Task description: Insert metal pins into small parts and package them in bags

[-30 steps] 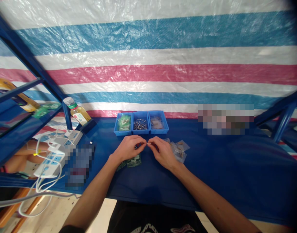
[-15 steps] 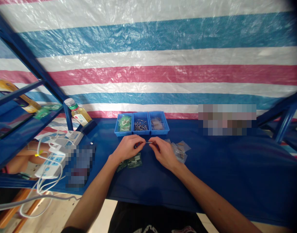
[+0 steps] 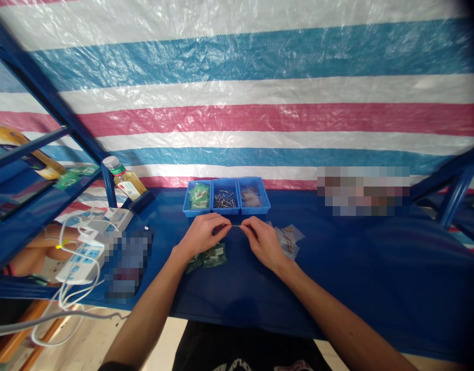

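Between my two hands a thin metal rod is held level, one end in each pinch. The fingertips of my left hand are closed on its left end, and those of my right hand on its right end. Just beyond them stand three joined blue bins: a left bin with green packets, a middle bin with loose metal pins, a right bin with clear bags. Green packets lie partly under my left hand. Small clear bags with thin parts lie beside my right hand.
Left on the blue table are a blurred-out dark object, power strips with white cables, and a bottle. A blue metal frame rises there. Another person's arm shows beyond it. A pixelated patch covers something at back right.
My right fingertips have shifted slightly to the right, so the gap between the hands is wider and the span between them looks thinner. My left hand has hardly moved.
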Action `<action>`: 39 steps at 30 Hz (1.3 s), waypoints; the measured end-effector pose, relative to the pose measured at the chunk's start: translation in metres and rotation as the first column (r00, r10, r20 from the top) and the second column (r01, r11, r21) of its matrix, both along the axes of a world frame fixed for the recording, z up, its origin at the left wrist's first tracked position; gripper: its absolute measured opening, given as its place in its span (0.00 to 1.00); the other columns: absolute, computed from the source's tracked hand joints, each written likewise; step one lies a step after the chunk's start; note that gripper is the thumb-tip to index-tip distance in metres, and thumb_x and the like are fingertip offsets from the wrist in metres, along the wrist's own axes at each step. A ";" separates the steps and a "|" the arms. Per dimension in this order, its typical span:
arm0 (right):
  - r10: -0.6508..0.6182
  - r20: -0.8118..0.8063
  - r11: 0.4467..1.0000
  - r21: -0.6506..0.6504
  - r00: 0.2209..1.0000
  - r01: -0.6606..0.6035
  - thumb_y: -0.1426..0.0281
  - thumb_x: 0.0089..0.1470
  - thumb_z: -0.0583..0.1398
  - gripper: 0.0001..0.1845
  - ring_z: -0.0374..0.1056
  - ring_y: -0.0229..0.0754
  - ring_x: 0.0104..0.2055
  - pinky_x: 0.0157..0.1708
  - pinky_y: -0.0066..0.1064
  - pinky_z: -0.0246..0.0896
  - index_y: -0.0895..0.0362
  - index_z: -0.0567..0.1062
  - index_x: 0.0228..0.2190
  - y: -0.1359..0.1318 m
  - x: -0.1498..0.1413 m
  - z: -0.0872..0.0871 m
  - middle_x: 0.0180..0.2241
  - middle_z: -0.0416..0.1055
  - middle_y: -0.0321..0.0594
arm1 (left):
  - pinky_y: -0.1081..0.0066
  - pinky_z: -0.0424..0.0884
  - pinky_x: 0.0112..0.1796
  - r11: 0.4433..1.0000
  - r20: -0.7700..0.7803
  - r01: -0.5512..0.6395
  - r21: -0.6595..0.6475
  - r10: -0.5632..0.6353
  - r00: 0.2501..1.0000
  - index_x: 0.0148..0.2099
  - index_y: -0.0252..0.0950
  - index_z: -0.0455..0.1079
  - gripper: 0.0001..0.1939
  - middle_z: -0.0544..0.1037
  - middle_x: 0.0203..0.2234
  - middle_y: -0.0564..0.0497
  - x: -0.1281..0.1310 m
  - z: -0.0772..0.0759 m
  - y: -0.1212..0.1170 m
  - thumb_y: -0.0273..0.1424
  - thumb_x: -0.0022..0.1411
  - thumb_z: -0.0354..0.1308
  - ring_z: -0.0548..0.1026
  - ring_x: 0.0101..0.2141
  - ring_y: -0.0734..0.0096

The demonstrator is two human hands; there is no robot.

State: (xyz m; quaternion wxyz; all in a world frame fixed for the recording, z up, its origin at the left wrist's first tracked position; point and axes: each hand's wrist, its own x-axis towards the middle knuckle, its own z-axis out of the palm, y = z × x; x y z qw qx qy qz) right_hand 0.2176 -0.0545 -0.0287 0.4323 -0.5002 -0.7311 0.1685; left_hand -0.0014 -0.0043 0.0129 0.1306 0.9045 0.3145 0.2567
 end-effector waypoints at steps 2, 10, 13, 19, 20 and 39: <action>0.016 -0.008 1.000 0.002 1.000 -0.015 0.66 0.69 0.54 0.10 0.72 0.45 0.37 0.38 0.35 0.63 0.52 0.74 0.37 0.001 0.000 -0.001 0.35 0.76 0.39 | 0.73 0.69 0.34 1.000 0.005 0.000 0.002 0.000 1.000 0.45 0.37 0.77 0.10 0.78 0.31 0.49 0.000 0.000 0.000 0.34 0.73 0.55 0.74 0.31 0.71; 0.095 -0.021 0.996 0.001 0.995 -0.095 0.67 0.68 0.54 0.08 0.72 0.45 0.36 0.38 0.34 0.64 0.52 0.73 0.38 0.000 -0.002 -0.005 0.35 0.75 0.39 | 0.72 0.71 0.35 0.999 -0.002 0.046 -0.001 -0.046 0.999 0.44 0.36 0.77 0.12 0.78 0.31 0.48 0.004 -0.003 -0.002 0.34 0.72 0.54 0.75 0.32 0.70; 0.121 -0.014 0.993 0.002 0.993 -0.121 0.68 0.69 0.53 0.09 0.72 0.45 0.37 0.38 0.34 0.64 0.51 0.73 0.40 0.000 -0.003 -0.007 0.36 0.75 0.40 | 0.72 0.71 0.35 0.998 -0.022 0.062 -0.009 -0.062 0.998 0.44 0.36 0.77 0.10 0.79 0.31 0.48 0.006 -0.004 -0.003 0.33 0.72 0.54 0.76 0.32 0.69; 0.119 -0.004 0.993 -0.010 0.993 -0.119 0.67 0.69 0.53 0.10 0.71 0.45 0.38 0.37 0.34 0.64 0.51 0.74 0.41 -0.001 -0.003 -0.006 0.37 0.75 0.41 | 0.72 0.69 0.34 0.998 -0.032 0.066 -0.019 -0.067 0.997 0.45 0.36 0.77 0.09 0.79 0.32 0.49 0.008 -0.004 -0.004 0.31 0.71 0.55 0.76 0.32 0.70; 0.111 -0.004 0.994 -0.012 0.994 -0.111 0.66 0.69 0.53 0.10 0.71 0.45 0.37 0.37 0.34 0.64 0.51 0.74 0.40 -0.002 -0.003 -0.006 0.37 0.75 0.40 | 0.72 0.70 0.34 0.998 -0.029 0.062 -0.017 -0.063 0.998 0.45 0.36 0.77 0.09 0.79 0.32 0.49 0.008 -0.004 -0.004 0.31 0.71 0.55 0.76 0.33 0.70; -0.001 0.051 1.000 -0.029 0.999 0.002 0.65 0.70 0.54 0.14 0.71 0.43 0.36 0.37 0.32 0.60 0.52 0.74 0.33 0.003 0.001 -0.005 0.34 0.75 0.38 | 0.71 0.69 0.37 1.000 -0.029 0.011 -0.006 -0.011 1.000 0.45 0.37 0.77 0.10 0.79 0.32 0.49 0.003 -0.004 0.000 0.33 0.73 0.55 0.76 0.33 0.69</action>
